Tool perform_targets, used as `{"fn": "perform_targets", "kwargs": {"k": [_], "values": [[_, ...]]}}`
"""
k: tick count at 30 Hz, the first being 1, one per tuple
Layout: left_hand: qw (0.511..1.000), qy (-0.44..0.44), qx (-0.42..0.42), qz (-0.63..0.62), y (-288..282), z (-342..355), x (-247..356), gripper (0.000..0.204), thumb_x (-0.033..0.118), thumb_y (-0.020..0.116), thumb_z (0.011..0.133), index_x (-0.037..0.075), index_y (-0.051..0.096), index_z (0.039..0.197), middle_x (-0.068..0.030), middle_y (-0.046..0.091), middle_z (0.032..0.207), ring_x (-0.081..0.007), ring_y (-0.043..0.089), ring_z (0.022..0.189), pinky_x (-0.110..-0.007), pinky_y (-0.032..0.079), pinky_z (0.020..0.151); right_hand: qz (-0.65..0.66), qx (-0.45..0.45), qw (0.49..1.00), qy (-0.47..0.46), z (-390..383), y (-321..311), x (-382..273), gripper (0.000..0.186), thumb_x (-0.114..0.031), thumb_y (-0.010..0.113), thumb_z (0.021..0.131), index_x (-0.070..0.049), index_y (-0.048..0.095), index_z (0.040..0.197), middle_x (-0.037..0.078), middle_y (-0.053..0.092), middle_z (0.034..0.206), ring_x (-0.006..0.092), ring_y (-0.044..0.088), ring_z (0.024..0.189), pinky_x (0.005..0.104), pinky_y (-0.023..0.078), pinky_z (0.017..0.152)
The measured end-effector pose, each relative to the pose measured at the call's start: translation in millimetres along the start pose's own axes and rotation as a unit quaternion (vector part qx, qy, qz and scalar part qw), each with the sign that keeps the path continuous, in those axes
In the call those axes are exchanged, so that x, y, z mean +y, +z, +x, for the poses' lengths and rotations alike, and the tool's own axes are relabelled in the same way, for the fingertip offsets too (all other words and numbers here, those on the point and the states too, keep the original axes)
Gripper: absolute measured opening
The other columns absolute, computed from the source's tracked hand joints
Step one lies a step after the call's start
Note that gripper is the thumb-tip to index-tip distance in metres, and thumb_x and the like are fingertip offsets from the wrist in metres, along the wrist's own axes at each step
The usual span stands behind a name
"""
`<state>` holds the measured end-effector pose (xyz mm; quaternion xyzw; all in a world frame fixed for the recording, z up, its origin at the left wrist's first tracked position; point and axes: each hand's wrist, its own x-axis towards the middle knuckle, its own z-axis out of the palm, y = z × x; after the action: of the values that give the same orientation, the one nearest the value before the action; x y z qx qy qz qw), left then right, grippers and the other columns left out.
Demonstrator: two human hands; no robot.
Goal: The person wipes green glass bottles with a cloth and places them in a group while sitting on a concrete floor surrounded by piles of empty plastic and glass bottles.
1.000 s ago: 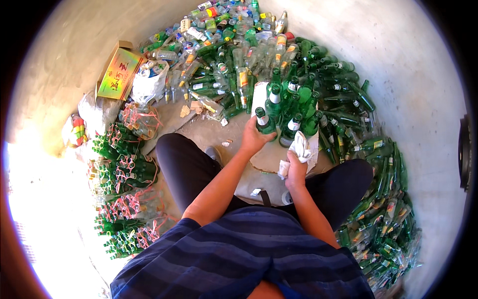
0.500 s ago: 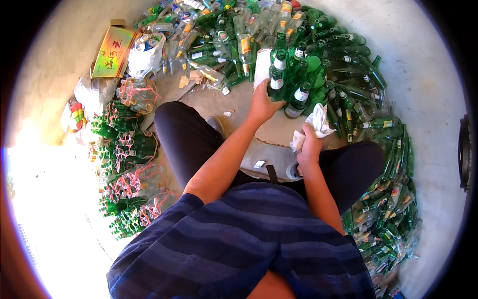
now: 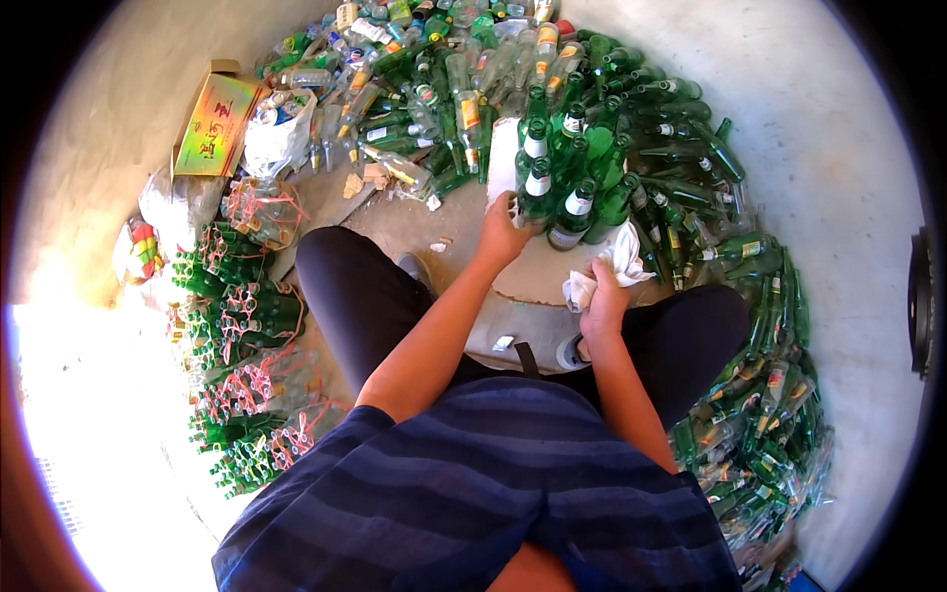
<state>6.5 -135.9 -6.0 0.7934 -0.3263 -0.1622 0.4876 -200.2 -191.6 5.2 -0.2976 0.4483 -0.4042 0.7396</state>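
Observation:
A tight group of green glass bottles (image 3: 571, 167), several with white neck labels, stands upright in front of me. At its near left corner is one green bottle (image 3: 536, 202). Beside that bottle's lower part is my left hand (image 3: 504, 233), thumb and fingers apart and loosely curved; whether the fingertips still touch the glass is hard to see. My right hand (image 3: 604, 299) is closed on a crumpled white cloth (image 3: 623, 259), close to the near right side of the group.
Loose bottles (image 3: 691, 153) lie heaped along the curved wall. Bundles of green bottles tied with pink string (image 3: 247, 311) stand at left. Behind them are a yellow-green carton (image 3: 217, 126) and a white bag of cans (image 3: 280, 138). A flat board (image 3: 503, 153) lies left of the group.
My left hand has loosened from around the near left bottle and drawn back slightly toward me. The whole view has shifted a little. The right hand keeps the cloth.

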Motion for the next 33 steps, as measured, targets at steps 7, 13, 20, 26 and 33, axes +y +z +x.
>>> {"fn": "perform_targets", "kwargs": {"k": [7,13,20,26,33], "values": [[0.920,-0.279,0.053,-0.270,-4.8,-14.3,-20.5,0.024,0.021,0.069,0.092,0.001,0.067,0.104,-0.0097,0.072,0.100,-0.0235,0.070,0.093,-0.038,0.055,0.077,0.013,0.084,0.996,0.010,24.1,-10.0,-16.4,0.027,-0.018,0.072,0.092,-0.004,0.064,0.114,0.006,0.067,0.100,0.0195,0.068,0.090,0.0361,0.056,0.078],[0.966,0.029,-0.121,-0.226,50.2,-101.8,14.7,0.040,0.032,0.054,0.102,-0.003,0.064,0.120,-0.0197,0.069,0.112,-0.0333,0.065,0.105,-0.044,0.050,0.097,0.034,-0.129,0.966,0.222,-14.4,4.0,34.6,0.057,-0.048,0.066,0.097,-0.009,0.055,0.137,0.002,0.064,0.122,0.0158,0.063,0.108,0.0362,0.051,0.094],[0.983,0.153,-0.078,-0.063,35.0,-117.1,25.1,0.036,0.022,0.050,0.103,0.002,0.060,0.130,-0.0268,0.062,0.126,-0.0454,0.059,0.116,-0.045,0.047,0.102,0.070,-0.152,0.956,0.241,-48.3,22.1,11.1,0.066,-0.057,0.054,0.102,-0.007,0.048,0.145,0.002,0.061,0.135,0.0150,0.056,0.124,0.0320,0.042,0.109],[0.986,0.012,-0.166,0.004,47.6,-114.2,15.2,0.027,0.027,0.048,0.101,0.007,0.066,0.106,-0.0217,0.070,0.099,-0.0456,0.065,0.088,-0.053,0.052,0.078,-0.071,-0.049,0.990,0.108,-40.9,2.2,51.0,0.055,-0.048,0.053,0.105,0.002,0.059,0.127,0.008,0.064,0.115,0.0166,0.058,0.102,0.0330,0.047,0.092],[0.954,0.096,-0.195,0.207,-1.1,-83.2,63.0,0.025,0.020,0.053,0.096,0.008,0.070,0.109,-0.0202,0.073,0.100,-0.0391,0.070,0.089,-0.049,0.056,0.077,-0.106,0.033,0.992,-0.053,44.5,-22.8,-58.5,0.037,-0.030,0.069,0.095,-0.002,0.062,0.119,0.006,0.067,0.105,0.0143,0.062,0.093,0.0338,0.051,0.080]]}}
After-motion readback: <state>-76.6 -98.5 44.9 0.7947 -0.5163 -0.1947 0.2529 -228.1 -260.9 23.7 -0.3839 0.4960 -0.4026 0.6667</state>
